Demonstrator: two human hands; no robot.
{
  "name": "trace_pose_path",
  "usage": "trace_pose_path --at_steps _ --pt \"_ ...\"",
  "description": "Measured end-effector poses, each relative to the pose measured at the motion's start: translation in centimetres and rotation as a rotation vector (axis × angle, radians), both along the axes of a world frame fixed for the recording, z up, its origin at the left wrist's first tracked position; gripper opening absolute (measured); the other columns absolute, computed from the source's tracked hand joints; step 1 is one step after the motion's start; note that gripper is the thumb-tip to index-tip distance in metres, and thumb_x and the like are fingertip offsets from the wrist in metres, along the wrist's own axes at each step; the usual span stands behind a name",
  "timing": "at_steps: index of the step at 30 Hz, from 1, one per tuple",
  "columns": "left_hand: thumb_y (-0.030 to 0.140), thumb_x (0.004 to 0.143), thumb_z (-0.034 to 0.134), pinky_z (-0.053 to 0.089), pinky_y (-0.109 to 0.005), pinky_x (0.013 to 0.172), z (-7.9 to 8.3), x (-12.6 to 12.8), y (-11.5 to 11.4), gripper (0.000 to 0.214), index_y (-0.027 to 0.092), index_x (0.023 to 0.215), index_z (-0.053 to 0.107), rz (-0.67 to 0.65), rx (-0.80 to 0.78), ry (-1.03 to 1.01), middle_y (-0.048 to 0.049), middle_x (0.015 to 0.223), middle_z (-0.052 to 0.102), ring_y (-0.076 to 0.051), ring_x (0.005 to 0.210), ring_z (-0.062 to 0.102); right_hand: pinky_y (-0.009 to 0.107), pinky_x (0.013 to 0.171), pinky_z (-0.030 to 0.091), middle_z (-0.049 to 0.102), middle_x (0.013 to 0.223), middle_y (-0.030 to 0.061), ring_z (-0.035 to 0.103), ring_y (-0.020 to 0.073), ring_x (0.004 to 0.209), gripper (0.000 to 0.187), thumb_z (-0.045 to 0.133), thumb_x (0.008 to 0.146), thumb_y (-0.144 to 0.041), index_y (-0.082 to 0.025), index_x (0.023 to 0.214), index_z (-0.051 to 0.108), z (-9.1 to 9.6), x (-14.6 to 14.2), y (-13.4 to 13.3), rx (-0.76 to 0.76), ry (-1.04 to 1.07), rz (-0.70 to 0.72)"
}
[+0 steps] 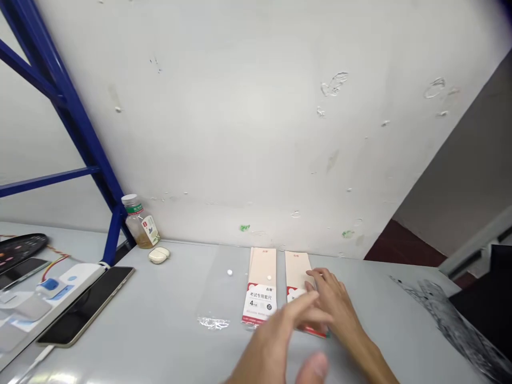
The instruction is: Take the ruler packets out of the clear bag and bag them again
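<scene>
A pale pink card pack [264, 266] with a red and white printed label lies flat on the table. To its right, a second matching card pack [297, 265] is partly covered by my hands. My right hand [334, 301] rests at the second pack's right edge, its fingers loosely extended over it. My left hand [276, 341] hovers in front of both packs, fingers stretched forward and thumb apart, with nothing visible in it. Left of the packs lies a clear plastic sleeve [218, 298] with a small white dot on it.
At the left are a phone [90, 304], a white power strip [60, 290] and a cable. A glass jar [141, 221] and a cream-coloured oval object [159, 255] stand near the wall. Blue metal framing [76, 117] rises there. Crumpled clear plastic [444, 309] lies right.
</scene>
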State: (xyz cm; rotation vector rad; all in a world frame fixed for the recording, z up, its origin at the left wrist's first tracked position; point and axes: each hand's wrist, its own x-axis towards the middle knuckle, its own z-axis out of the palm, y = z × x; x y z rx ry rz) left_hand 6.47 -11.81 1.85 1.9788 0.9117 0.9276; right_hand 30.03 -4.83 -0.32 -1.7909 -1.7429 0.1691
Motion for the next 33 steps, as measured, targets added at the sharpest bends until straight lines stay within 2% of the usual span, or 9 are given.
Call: trace_pose_path --at_steps 2,4,8,11,17,24,28,31,33 --pt "0.036 0.094 0.052 0.04 -0.048 0.103 2.6 -0.5 4.0 0.052 0.03 0.144 0.041 0.024 0.103 0.171 -0.007 0.131 0.06 -0.032 0.116 0.055 0.043 0.084 0.043 0.063 0.111 0.0098 0.059 0.0288 0.102 0.027 0.041 0.092 -0.031 -0.026 0.106 0.063 0.3 -1.8 -0.3 0.039 0.02 0.115" --pt "0.033 0.096 0.046 0.04 -0.049 0.102 3.5 -2.1 7.1 0.049 0.028 0.144 0.041 0.092 0.17 0.309 -0.0081 0.124 0.065 -0.03 0.113 0.059 0.039 0.082 0.046 0.064 0.11 0.0061 0.061 0.0242 0.095 0.024 0.042 0.094 -0.032 -0.03 0.105 0.063 0.6 -3.7 -0.8 0.04 0.023 0.186" --pt "0.039 0.093 0.052 0.037 -0.045 0.107 1.5 -5.8 9.8 0.051 0.028 0.143 0.042 0.079 0.196 0.487 -0.0073 0.143 0.052 -0.03 0.128 0.048 0.042 0.085 0.047 0.063 0.113 0.0065 0.059 0.0254 0.099 0.023 0.048 0.093 -0.031 -0.029 0.11 0.063 0.5 -5.9 -1.5 0.015 -0.013 0.264" --pt "0.039 0.093 0.054 0.038 -0.045 0.106 0.3 -6.7 10.2 0.045 0.03 0.136 0.05 0.05 0.205 0.537 -0.0051 0.14 0.055 -0.029 0.128 0.048 0.045 0.09 0.046 0.061 0.118 0.0079 0.057 0.0274 0.105 0.025 0.051 0.092 -0.032 -0.028 0.114 0.063 0.3 -6.1 -1.5 -0.012 -0.015 0.277" --pt "0.036 0.092 0.056 0.038 -0.045 0.105 0.2 -6.3 10.5 0.04 0.031 0.132 0.054 0.021 0.21 0.519 -0.0038 0.136 0.057 -0.028 0.126 0.047 0.042 0.094 0.046 0.061 0.118 0.0059 0.055 0.026 0.109 0.027 0.054 0.088 -0.032 -0.029 0.113 0.063 0.9 -5.9 -1.1 -0.116 0.213 0.288" --pt "0.035 0.091 0.056 0.036 -0.047 0.106 0.1 -6.4 10.4 0.037 0.034 0.128 0.057 0.037 0.164 0.437 -0.0033 0.136 0.056 -0.029 0.127 0.046 0.035 0.082 0.048 0.064 0.096 0.0023 0.057 0.0207 0.083 0.017 0.06 0.08 -0.032 -0.029 0.094 0.069 0.9 -5.4 -0.4 -0.182 0.517 0.278" --pt "0.036 0.091 0.054 0.042 -0.043 0.099 0.5 -5.6 10.4 0.026 0.03 0.114 0.064 0.077 0.027 0.201 -0.0051 0.127 0.061 -0.028 0.116 0.054 0.033 0.079 0.046 0.064 0.092 0.0016 0.056 0.0197 0.081 0.014 0.063 0.079 -0.034 -0.028 0.088 0.071 1.1 -5.4 -0.3 -0.163 0.624 0.276" --pt "0.038 0.088 0.056 0.049 -0.035 0.08 0.7 -5.0 10.3 0.022 0.024 0.102 0.065 0.103 -0.2 -0.041 -0.0048 0.098 0.068 -0.023 0.086 0.064 0.032 0.073 0.044 0.062 0.085 0.0015 0.054 0.0196 0.077 0.021 0.059 0.083 -0.044 -0.026 0.081 0.07 1.7 -5.6 -0.5 -0.182 0.668 0.272" --pt "0.04 0.083 0.062 0.049 -0.031 0.07 0.8 -4.7 10.3 0.025 0.023 0.102 0.063 0.098 -0.348 -0.16 -0.0008 0.082 0.065 -0.018 0.069 0.061 0.031 0.07 0.043 0.06 0.081 0.0012 0.051 0.019 0.073 0.027 0.059 0.083 -0.049 -0.025 0.076 0.069 1.9 -5.6 -0.5 -0.209 0.691 0.261"
